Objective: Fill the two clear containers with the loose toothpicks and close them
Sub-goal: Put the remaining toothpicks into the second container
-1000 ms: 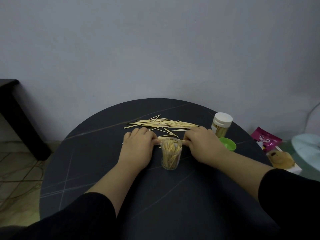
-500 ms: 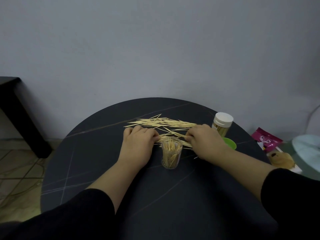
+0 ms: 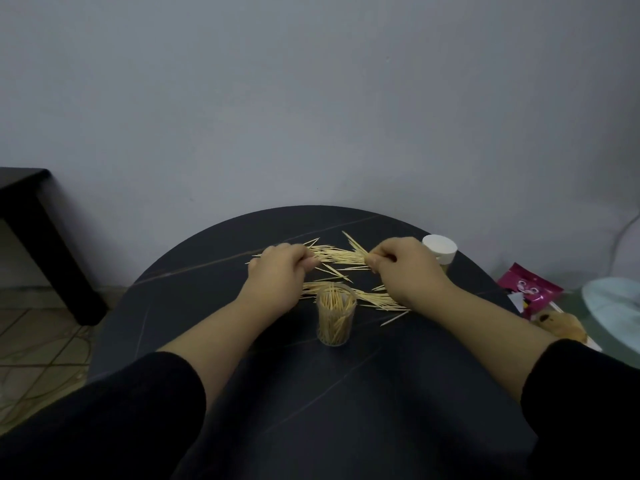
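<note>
An open clear container (image 3: pixel 336 315), partly filled with upright toothpicks, stands on the round black table (image 3: pixel 346 393). Loose toothpicks (image 3: pixel 337 255) lie in a pile beyond it, with a second streak (image 3: pixel 377 299) to its right. My left hand (image 3: pixel 280 271) has its fingers curled at the pile's left end and pinches toothpicks. My right hand (image 3: pixel 403 265) pinches a small bunch of toothpicks at the pile's right end, their tips sticking up. A second container with a white lid (image 3: pixel 439 249) stands closed behind my right hand.
A magenta packet (image 3: pixel 530 287) and a brown toy (image 3: pixel 561 323) lie to the right, beside a pale round object (image 3: pixel 613 306). A dark bench (image 3: pixel 31 216) stands at the left. The green lid is hidden behind my right arm.
Both hands moved away from the open container to the far pile. The right hand now lifts a small bunch of toothpicks. A streak of toothpicks lies uncovered beside the container.
</note>
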